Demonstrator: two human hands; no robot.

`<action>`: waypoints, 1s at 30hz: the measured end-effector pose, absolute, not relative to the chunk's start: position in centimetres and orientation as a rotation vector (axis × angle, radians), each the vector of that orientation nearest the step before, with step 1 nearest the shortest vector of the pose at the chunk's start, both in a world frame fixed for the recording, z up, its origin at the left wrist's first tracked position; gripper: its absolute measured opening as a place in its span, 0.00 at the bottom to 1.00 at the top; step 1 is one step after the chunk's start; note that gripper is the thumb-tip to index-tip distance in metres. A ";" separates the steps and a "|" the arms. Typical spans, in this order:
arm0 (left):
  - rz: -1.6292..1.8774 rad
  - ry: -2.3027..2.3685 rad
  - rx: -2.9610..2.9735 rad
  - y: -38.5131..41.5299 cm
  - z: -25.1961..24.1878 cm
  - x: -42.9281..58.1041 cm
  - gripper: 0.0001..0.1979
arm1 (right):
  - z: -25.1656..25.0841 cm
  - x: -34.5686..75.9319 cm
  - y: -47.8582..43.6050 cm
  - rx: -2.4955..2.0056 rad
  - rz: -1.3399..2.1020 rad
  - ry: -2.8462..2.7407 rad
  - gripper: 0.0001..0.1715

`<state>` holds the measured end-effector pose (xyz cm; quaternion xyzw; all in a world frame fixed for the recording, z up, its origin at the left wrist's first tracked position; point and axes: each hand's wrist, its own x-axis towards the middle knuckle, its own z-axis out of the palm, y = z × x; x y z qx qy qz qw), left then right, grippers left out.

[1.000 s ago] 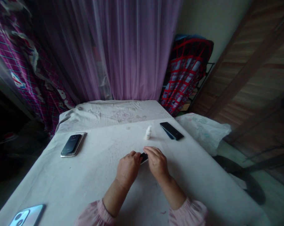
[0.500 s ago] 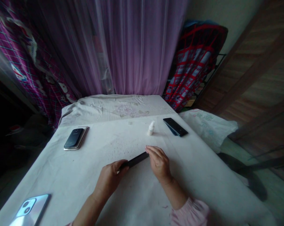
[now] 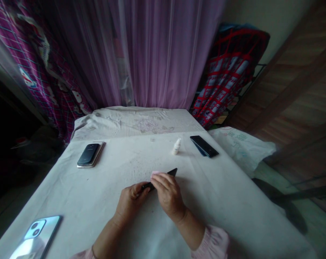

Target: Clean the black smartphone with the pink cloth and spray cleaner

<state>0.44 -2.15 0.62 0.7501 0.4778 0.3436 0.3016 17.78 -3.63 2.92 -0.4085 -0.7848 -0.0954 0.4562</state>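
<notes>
A slim black phone is seen nearly edge-on between my hands, tilted up toward the far right. My left hand grips its near end. My right hand lies over its middle, with a small pink piece showing under the fingertips. That piece is too small to name. Farther off stand a small white bottle and a dark phone lying on a blue one. To the left is a dark phone on a beige case. A silver phone lies at the near left corner.
The objects lie on a white cloth-covered table, with a rumpled grey-white sheet behind it. A purple sheer curtain hangs beyond. A white fabric bundle lies past the right edge, near a dark chair part.
My left hand has moved right, closer to my right hand, carrying the black phone. The phone has swung, its far end now pointing up and right. My right hand has shifted left along it.
</notes>
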 end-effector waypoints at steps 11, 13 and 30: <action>0.811 1.264 2.099 -2.3 0.8 0.6 0.12 | 1.3 24.1 -2.0 -1.152 -0.318 -1.803 0.19; 0.790 1.286 2.150 -2.4 0.8 0.4 0.12 | 1.2 24.3 -1.9 -1.158 -0.312 -1.784 0.20; 0.834 1.320 2.200 -2.5 1.2 1.1 0.12 | 2.9 16.6 -3.6 -0.923 -0.188 -1.991 0.17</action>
